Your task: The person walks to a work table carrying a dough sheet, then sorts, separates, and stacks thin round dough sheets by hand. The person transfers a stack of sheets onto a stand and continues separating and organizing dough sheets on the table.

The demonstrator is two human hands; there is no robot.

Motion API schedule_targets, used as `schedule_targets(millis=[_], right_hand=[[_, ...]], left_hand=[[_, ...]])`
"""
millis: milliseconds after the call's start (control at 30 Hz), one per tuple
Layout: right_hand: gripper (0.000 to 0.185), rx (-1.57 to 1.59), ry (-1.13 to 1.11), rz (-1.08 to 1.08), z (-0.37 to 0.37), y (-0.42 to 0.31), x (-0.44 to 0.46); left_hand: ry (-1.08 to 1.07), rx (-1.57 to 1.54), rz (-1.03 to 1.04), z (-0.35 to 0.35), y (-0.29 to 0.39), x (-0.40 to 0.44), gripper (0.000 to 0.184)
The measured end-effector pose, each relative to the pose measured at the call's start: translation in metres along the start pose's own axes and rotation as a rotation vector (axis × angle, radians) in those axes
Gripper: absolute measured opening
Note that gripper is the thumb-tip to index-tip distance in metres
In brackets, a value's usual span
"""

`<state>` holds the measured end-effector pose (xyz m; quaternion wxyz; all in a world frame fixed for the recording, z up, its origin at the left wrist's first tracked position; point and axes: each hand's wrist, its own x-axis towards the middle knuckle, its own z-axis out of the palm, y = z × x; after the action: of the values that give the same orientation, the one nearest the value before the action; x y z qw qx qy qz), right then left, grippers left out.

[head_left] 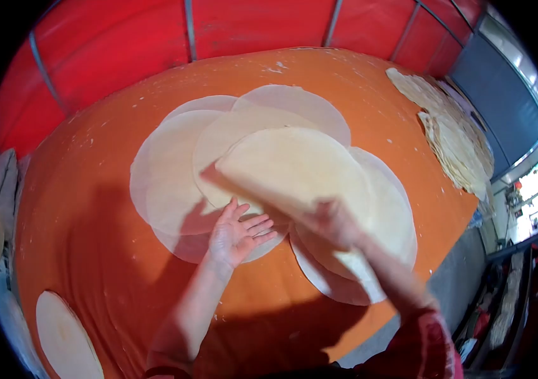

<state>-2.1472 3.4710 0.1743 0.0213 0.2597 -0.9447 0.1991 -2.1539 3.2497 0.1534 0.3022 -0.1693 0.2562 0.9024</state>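
Note:
Several thin, round, pale flatbread sheets [171, 170] lie overlapping on an orange cloth. My right hand [335, 224], smeared by motion, is closed on the edge of a top flatbread sheet [294, 161]. That sheet's near-left edge is raised, casting a shadow on the layers below. My left hand [237, 235] is open, palm up with fingers spread, just left of the raised edge and over the near side of the pile. Nothing lies in it. Below my right forearm, the edge of a lower sheet [360, 275] hangs in a fold.
The orange cloth [85, 196] covers a wide table. Stacked browned flatbreads [455, 142] lie at its far right edge. Another round sheet [66, 335] lies at the near left. A red wall [256, 28] stands behind. Shelving [502, 303] is at the lower right, beyond the table.

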Motion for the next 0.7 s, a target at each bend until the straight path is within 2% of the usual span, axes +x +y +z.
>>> schedule_targets(millis=[33, 67, 100, 133, 167, 200, 233, 267, 333, 433, 467, 500, 567, 600, 633, 667, 700], right_hand=[[0.012, 0.134, 0.015, 0.051, -0.036, 0.035, 0.010], [0.017, 0.267, 0.033, 0.100, -0.070, 0.068, 0.018], [0.023, 0.614, 0.431, 0.217, -0.093, 0.089, 0.022], [0.028, 0.840, 0.538, 0.211, -0.136, 0.084, 0.026], [0.022, 0.527, 0.476, 0.187, -0.172, 0.055, 0.022], [0.017, 0.213, 0.438, 0.157, -0.208, 0.026, 0.019], [0.015, -0.166, 0.417, 0.278, -0.226, 0.000, 0.016], [0.015, -0.171, 0.420, 0.290, -0.228, -0.008, 0.010], [0.016, -0.532, 0.517, -0.108, -0.227, -0.018, -0.006], [0.029, -0.604, 0.359, 0.055, -0.179, -0.011, -0.033], [0.027, -0.618, 0.241, 0.227, -0.154, -0.010, -0.041], [0.025, -0.581, 0.333, -0.004, -0.126, 0.006, -0.053], [0.021, -0.426, 0.076, 0.242, -0.098, 0.021, -0.066], [0.016, -0.262, 0.034, 0.335, -0.085, 0.038, -0.069], [0.011, -0.088, 0.018, 0.367, -0.079, 0.064, -0.075], [0.026, -0.198, 0.196, 0.335, -0.066, 0.111, -0.094], [0.033, 0.237, 0.196, 0.404, -0.081, 0.148, -0.098]], left_hand=[[0.092, 0.042, -0.003, -0.001, -0.004, 0.004, 0.052], [0.108, 0.055, -0.023, -0.002, -0.011, 0.004, 0.045], [0.099, 0.064, -0.037, -0.006, -0.022, 0.006, 0.045], [0.050, 0.119, -0.065, -0.012, -0.033, 0.009, 0.040], [0.002, 0.171, -0.088, -0.012, -0.041, 0.012, 0.035], [0.046, 0.143, -0.112, -0.002, -0.048, 0.010, 0.025], [0.043, 0.146, -0.120, 0.001, -0.054, 0.013, 0.025], [0.073, 0.227, -0.077, 0.001, -0.060, 0.019, 0.023], [0.140, 0.270, -0.033, 0.004, -0.065, 0.028, 0.015], [0.170, 0.231, -0.042, -0.002, -0.061, 0.031, 0.013], [0.140, 0.241, -0.059, -0.007, -0.060, 0.031, 0.018], [0.145, 0.246, -0.057, -0.006, -0.058, 0.029, 0.018], [0.176, 0.423, -0.015, 0.005, -0.053, 0.025, 0.024], [0.270, 0.563, 0.123, 0.017, -0.048, 0.021, 0.028], [0.272, 0.565, 0.134, 0.015, -0.042, 0.027, 0.028], [0.239, 0.490, 0.219, 0.008, -0.033, 0.038, 0.028], [0.208, 0.411, 0.305, 0.004, -0.021, 0.045, 0.028]])
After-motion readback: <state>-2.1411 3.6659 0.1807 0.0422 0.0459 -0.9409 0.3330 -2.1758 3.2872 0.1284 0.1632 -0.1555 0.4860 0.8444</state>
